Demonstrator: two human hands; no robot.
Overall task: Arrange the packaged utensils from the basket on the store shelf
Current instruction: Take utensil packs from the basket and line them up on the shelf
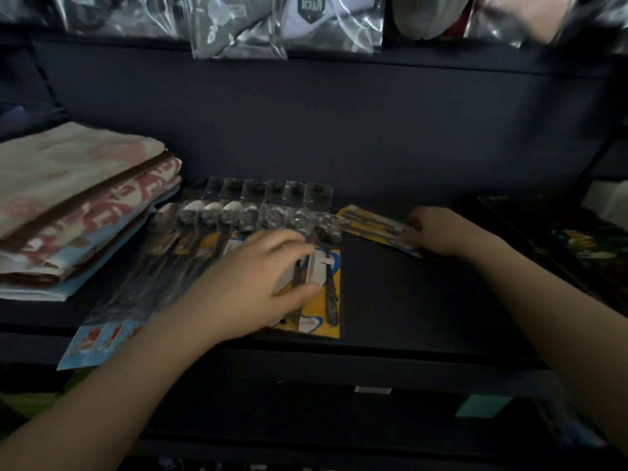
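A row of packaged spoons [217, 219] in clear sleeves lies fanned across the dark shelf [424, 300]. My left hand [251, 283] rests palm down on a yellow-backed utensil pack [328, 300] at the right end of that row, fingers pressing it flat. To the right, my right hand [438, 232] grips the end of another yellow and blue utensil pack [370, 222], which lies slanted on the shelf, its far end touching the row. No basket is in view.
A stack of folded pink and cream towels [74, 205] fills the shelf's left end. Clear bagged goods [238, 32] hang above. Dark boxed items [584, 239] sit at the far right. A lower shelf edge [373, 389] runs below.
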